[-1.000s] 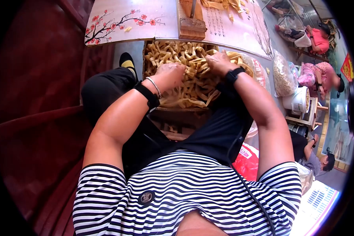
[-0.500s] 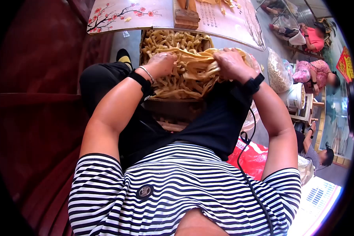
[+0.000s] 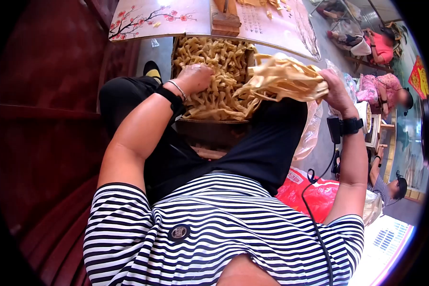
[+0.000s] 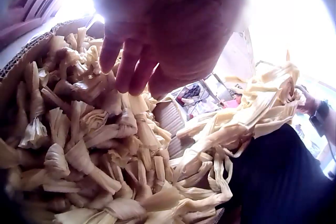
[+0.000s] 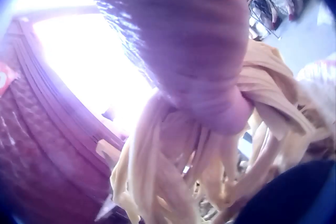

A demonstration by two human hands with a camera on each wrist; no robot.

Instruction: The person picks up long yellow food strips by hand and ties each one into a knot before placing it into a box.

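Note:
A cardboard box (image 3: 250,59) between the knees is filled with knotted pale yellow tofu-skin pieces (image 3: 224,55). Over its left part hangs my left hand (image 3: 194,78); in the left wrist view its fingers (image 4: 128,66) point loosely down, right at the tops of the knots, holding nothing. My right hand (image 3: 339,93), off to the right of the box, grips one end of a bundle of long tofu-skin strips (image 3: 288,78). The strips' other end trails back to the box's right side. In the right wrist view the strips (image 5: 152,166) drape below the gripping hand.
A board with painted blossoms (image 3: 162,16) lies beyond the box, bearing a wooden block (image 3: 226,24) and loose strips. To the right are a red bag (image 3: 302,190), clear plastic bags, a white bucket (image 3: 365,117) and several seated people. Dark red furniture (image 3: 43,119) stands left.
Both hands were in the box, then stretched the strips between them. Now the left has let go, and the right has pulled the bundle up and out to the right.

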